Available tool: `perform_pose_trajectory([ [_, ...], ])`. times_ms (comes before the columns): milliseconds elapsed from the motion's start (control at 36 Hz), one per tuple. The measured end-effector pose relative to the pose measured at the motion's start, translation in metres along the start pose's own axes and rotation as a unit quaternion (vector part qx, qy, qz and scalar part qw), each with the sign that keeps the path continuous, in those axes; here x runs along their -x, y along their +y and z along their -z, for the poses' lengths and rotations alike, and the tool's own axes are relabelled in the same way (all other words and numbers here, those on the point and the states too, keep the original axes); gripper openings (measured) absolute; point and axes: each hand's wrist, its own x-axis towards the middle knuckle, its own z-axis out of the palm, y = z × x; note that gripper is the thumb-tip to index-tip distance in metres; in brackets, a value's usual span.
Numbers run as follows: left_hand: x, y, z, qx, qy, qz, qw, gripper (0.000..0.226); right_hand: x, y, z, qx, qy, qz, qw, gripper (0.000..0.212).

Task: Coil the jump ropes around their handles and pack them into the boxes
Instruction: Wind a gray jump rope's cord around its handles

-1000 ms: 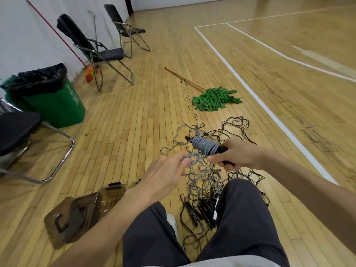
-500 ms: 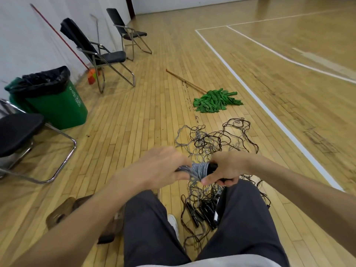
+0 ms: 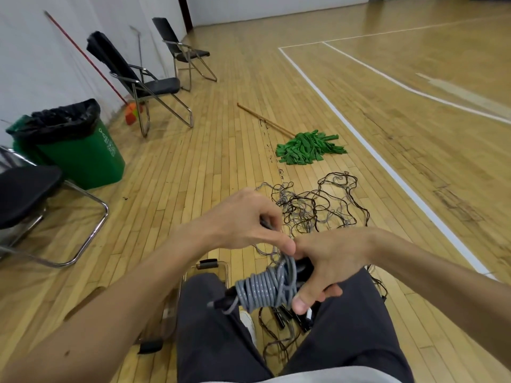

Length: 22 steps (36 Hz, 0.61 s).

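Gripping the handle (image 3: 225, 301) in the right hand (image 3: 329, 266), thumb on the grey rope (image 3: 262, 291) coiled round it, over the lap. Pinching the rope's loose strand with the left hand (image 3: 243, 219), just beside. By the left knee, a clear box (image 3: 210, 264) on the floor (image 3: 193, 175); ahead, a tangle (image 3: 312, 208) of ropes; farther, a green mop (image 3: 307, 147).

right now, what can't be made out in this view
Head view:
- handle: mostly under the coil and the right hand.
- box: largely behind the left forearm and leg; contents unclear.
- floor handles: partly behind the right hand; count unclear.
- near chair: cut off by the left edge.
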Motion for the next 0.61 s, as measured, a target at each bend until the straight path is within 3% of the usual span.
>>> perform_pose_trajectory([
  [83,0.002,-0.011,-0.007,0.009,0.068,-0.001,0.998,0.060,0.005,-0.001,0.001,-0.025,0.012,0.045,0.999,0.046],
  [194,0.004,-0.022,-0.012,0.000,0.148,0.017,0.989,0.081,0.008,0.001,0.002,-0.070,0.039,0.102,0.992,0.028],
  [306,0.006,-0.035,-0.025,0.024,0.165,0.055,0.985,0.069,0.007,0.003,0.002,-0.108,0.077,0.140,0.981,0.026],
  [361,0.012,-0.056,-0.040,0.087,0.151,0.141,0.975,0.043,0.006,0.003,0.003,-0.131,0.100,0.149,0.975,0.045],
  [417,0.017,-0.056,-0.048,0.183,0.131,0.149,0.963,0.021,0.006,0.004,0.006,-0.163,0.131,0.152,0.966,0.067],
  [611,0.013,-0.013,-0.053,0.267,0.161,0.191,0.931,0.033,0.001,0.019,0.013,-0.241,0.251,0.123,0.929,0.043],
])
